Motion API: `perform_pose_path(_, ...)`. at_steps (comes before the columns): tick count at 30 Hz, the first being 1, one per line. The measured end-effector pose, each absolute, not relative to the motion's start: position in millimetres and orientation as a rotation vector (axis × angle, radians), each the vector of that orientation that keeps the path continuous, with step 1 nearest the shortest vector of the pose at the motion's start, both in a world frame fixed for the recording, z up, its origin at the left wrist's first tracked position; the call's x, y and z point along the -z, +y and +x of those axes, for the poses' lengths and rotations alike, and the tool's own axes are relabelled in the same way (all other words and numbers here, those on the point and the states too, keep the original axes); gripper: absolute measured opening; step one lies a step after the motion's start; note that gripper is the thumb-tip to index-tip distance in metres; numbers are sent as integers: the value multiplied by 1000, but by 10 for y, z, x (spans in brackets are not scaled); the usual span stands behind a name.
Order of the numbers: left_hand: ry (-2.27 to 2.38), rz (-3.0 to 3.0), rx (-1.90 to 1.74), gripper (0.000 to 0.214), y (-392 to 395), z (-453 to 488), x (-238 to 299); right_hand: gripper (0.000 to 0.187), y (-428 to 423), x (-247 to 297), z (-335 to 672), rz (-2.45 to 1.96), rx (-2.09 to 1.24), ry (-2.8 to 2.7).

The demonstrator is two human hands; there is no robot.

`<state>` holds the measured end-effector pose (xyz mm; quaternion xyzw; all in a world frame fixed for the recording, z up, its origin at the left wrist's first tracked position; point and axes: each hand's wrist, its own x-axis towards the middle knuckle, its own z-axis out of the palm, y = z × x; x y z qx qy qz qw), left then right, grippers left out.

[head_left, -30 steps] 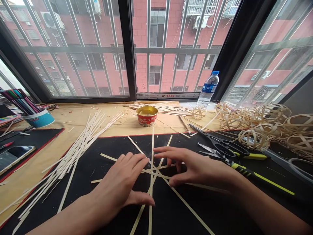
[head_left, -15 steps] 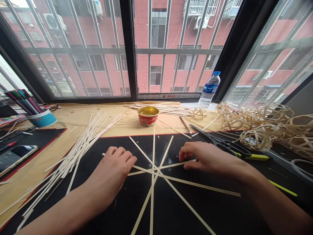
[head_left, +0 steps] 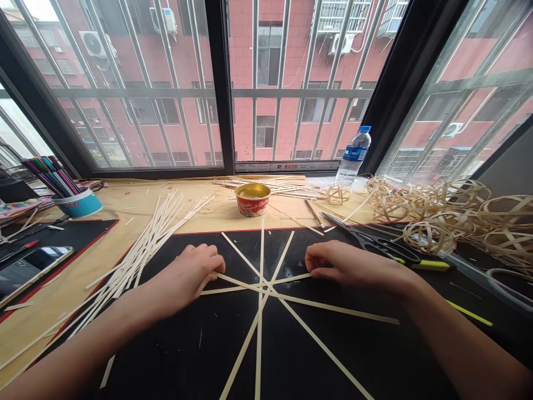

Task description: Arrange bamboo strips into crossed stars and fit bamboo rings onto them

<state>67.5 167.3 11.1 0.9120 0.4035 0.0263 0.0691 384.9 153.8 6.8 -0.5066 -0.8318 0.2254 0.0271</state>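
Observation:
Several flat bamboo strips (head_left: 261, 289) lie crossed in a star on a black mat (head_left: 187, 350), overlapping near the middle. My left hand (head_left: 194, 275) rests left of the crossing, its curled fingertips on the end of one bamboo strip (head_left: 216, 276). To the right of the crossing, my right hand (head_left: 341, 262) has its fingers curled over the end of another bamboo strip (head_left: 297, 278). Both hands press low against the mat. Under the fingers, the strip ends are hidden.
A pile of loose bamboo strips (head_left: 141, 255) lies left of the mat. Woven bamboo balls (head_left: 428, 238) crowd the right, beside scissors (head_left: 375, 243). Behind stand a gold-rimmed red bowl (head_left: 252, 199) and a water bottle (head_left: 353, 158), then a barred window (head_left: 291, 91). A phone (head_left: 29, 272) lies far left.
My hands have drawn apart from over the crossing to either side of it. The near crosswise strips have shifted a little, and my right hand has slid left along its strip since the half-second-old frame.

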Motion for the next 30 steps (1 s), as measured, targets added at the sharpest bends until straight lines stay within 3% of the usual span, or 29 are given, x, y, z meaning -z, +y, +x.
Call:
perform_pose_path(15, 1156, 2736, -175, 18, 1763, 674, -137, 13, 1532, -113, 3825, -1495, -778, -2516)
perform_pose_path(30, 1211, 2774, -16, 20, 1731, 708, -119, 10, 1575, -38, 3848, -1552, -780, -2506)
